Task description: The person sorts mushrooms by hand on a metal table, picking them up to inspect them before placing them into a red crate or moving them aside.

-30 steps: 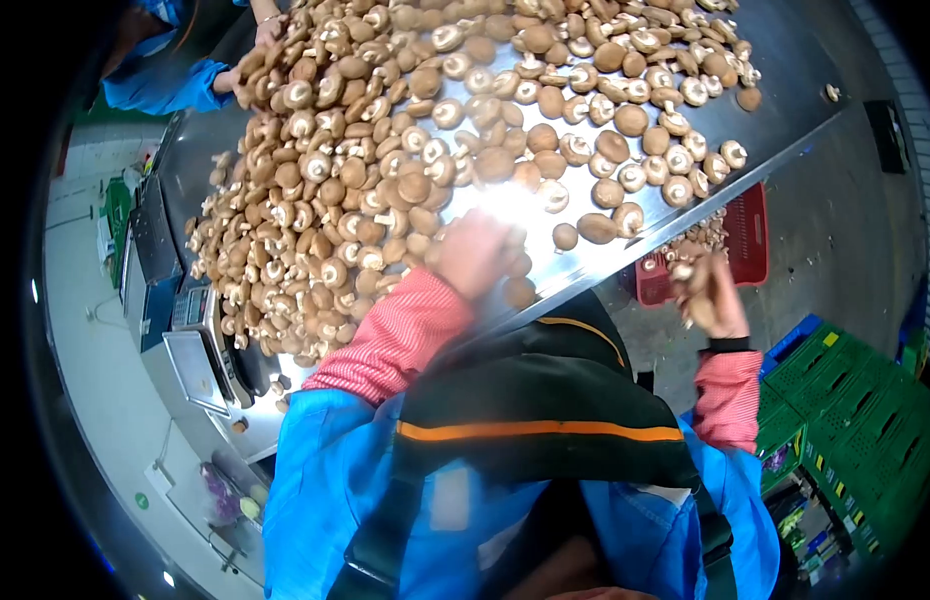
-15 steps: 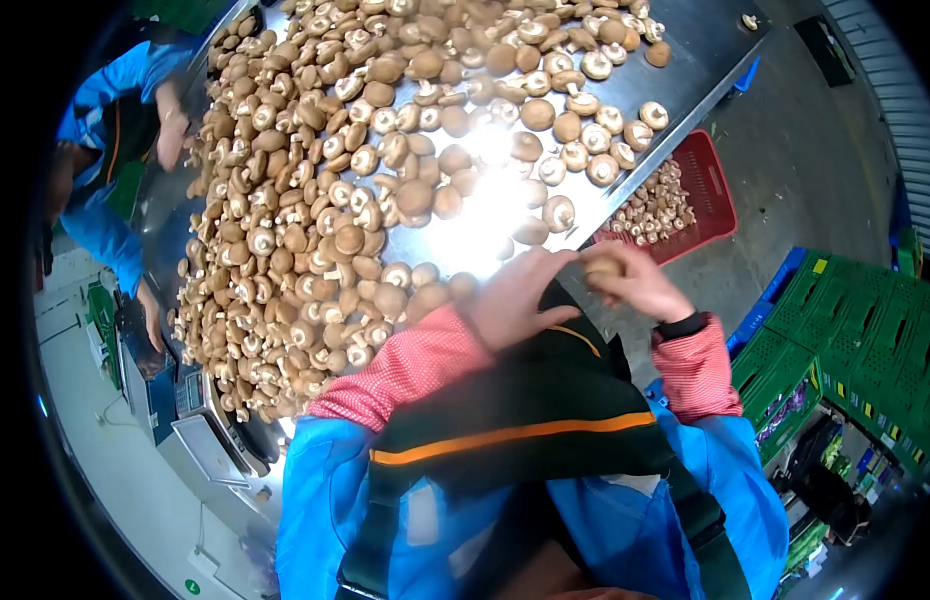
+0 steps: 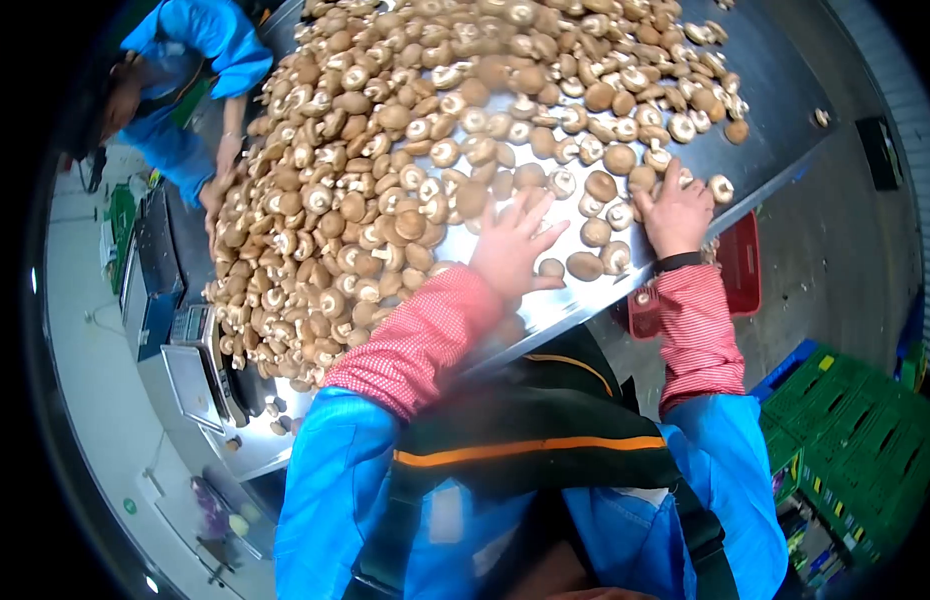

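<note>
A large heap of brown-capped shiitake mushrooms (image 3: 335, 215) with pale stems covers the metal table (image 3: 785, 90). My left hand (image 3: 510, 248) is over the near part of the table, fingers spread, its fingertips by the loose mushrooms at the heap's edge. Further right, my right hand (image 3: 677, 215) reaches over the table's near edge, with thumb and index finger apart. A mushroom (image 3: 686, 178) shows right at its fingertips, partly covered by them. Between the two hands lie several loose mushrooms (image 3: 595, 232), some cap up, some stem up.
A red crate (image 3: 742, 265) stands on the floor under the table's right edge, partly hidden by my right arm. Green crates (image 3: 855, 430) are stacked at the lower right. At the left are a scale (image 3: 195, 385) and a co-worker in blue (image 3: 200, 60), hands at the heap.
Both my hands have moved from in front of my apron out over the table. The mushroom in my right fingers is no longer seen there. The co-worker's hands have come closer together.
</note>
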The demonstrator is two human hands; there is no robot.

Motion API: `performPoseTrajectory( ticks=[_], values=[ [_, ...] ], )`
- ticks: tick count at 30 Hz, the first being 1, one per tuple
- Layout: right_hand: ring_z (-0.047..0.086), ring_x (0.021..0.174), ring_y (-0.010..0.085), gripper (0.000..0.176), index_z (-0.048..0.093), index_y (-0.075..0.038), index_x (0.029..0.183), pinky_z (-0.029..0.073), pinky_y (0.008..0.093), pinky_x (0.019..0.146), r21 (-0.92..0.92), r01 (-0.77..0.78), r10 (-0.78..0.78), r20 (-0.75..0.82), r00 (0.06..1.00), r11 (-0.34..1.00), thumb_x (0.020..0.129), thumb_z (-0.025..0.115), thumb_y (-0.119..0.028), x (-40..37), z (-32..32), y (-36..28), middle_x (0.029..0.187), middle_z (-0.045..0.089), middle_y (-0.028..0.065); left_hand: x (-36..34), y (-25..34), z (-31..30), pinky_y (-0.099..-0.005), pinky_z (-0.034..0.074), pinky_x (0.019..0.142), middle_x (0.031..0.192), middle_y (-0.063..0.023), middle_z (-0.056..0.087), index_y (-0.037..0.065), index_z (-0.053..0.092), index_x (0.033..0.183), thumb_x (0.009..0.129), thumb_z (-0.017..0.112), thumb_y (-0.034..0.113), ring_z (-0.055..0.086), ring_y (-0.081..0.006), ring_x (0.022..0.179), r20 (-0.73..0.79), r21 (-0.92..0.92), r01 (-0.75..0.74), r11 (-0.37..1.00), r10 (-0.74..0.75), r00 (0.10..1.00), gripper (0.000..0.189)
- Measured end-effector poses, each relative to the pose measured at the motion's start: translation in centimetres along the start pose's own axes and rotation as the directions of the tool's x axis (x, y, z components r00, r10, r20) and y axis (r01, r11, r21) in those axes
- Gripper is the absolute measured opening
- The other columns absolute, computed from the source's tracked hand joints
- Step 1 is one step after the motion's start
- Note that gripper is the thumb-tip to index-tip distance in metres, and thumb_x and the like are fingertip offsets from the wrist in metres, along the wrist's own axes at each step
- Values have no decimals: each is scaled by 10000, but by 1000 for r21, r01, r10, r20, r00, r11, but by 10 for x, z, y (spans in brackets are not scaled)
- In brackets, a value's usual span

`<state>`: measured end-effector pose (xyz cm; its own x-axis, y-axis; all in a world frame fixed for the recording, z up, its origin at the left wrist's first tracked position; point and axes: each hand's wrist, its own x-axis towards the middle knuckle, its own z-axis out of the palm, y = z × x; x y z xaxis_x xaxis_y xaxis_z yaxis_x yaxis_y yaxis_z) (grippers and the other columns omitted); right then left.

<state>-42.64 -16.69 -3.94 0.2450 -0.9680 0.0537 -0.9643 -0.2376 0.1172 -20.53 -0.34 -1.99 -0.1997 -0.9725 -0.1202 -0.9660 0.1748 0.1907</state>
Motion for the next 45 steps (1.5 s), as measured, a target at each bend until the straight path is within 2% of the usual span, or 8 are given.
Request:
performPoseTrajectory(
  ticks=[4,9,11,17,24,41,44,45],
  values=[
    [531,1172,388,814,486,-145,1465,502,528,903,28,185,-181,-98,979,982,850,661,-649,-19,-4,-83,1235,552,236,-33,-39,14,-710,287,1103,1507,-103,468,145,694,1169,780,721,636,337,-408,1453,-100,-55,91,994,-96,990,627],
    [484,1269,366,529,670,-143,1208,437,569,950,186,536,-549,20,836,823,804,745,-476,-81,-25,-160,1308,543,194,-89,-69,-12,-759,254,1078,1589,-113,396,323,527,1450,820,693,618,329,-374,1470,-14,128,304,944,-305,952,716],
    [492,1269,354,633,568,-161,1391,416,593,974,300,626,-650,-26,760,720,837,717,-428,-112,-29,-178,1228,605,121,-116,-81,-10,-760,249,1085,1594,-83,395,309,530,1452,797,721,594,314,-358,1478,-101,178,372,911,-359,928,739],
    [556,1122,354,453,598,-131,1275,469,465,903,392,789,-784,-221,579,473,843,707,-213,-160,-40,-182,1205,570,163,-186,-88,-28,-688,300,1086,1644,-90,303,194,638,1329,753,807,411,376,-403,1413,-141,108,592,798,-577,804,638],
    [595,906,373,322,594,-71,1151,489,464,763,746,579,-724,-195,662,328,863,705,-160,-111,-73,-181,1002,569,166,-245,-63,3,-664,283,1126,1535,-124,441,155,656,1254,817,774,313,364,-424,1427,-197,-155,572,805,-593,781,479],
    [628,1008,330,599,591,-121,1313,479,474,791,435,853,-799,-382,465,288,787,787,-331,-49,-66,-385,1025,678,127,-312,-20,15,-591,338,1110,1346,-136,564,132,664,1232,802,762,186,479,-388,1316,-334,-315,642,699,-715,614,444],
    [676,949,273,385,679,-69,1125,511,423,783,591,795,-676,-531,511,137,826,722,-309,-50,-61,-365,1043,701,131,-334,-33,13,-541,367,1089,1358,-177,534,86,618,1273,761,796,190,489,-408,1272,-331,-440,731,522,-851,409,552],
    [670,938,245,392,668,-67,1164,514,385,767,823,559,-730,-322,603,99,863,697,-316,-50,-67,-350,1044,698,120,-346,-41,21,-508,383,1068,1375,-218,491,51,541,1348,727,826,209,477,-429,1253,-382,-428,763,485,-862,334,702]
  ],
)
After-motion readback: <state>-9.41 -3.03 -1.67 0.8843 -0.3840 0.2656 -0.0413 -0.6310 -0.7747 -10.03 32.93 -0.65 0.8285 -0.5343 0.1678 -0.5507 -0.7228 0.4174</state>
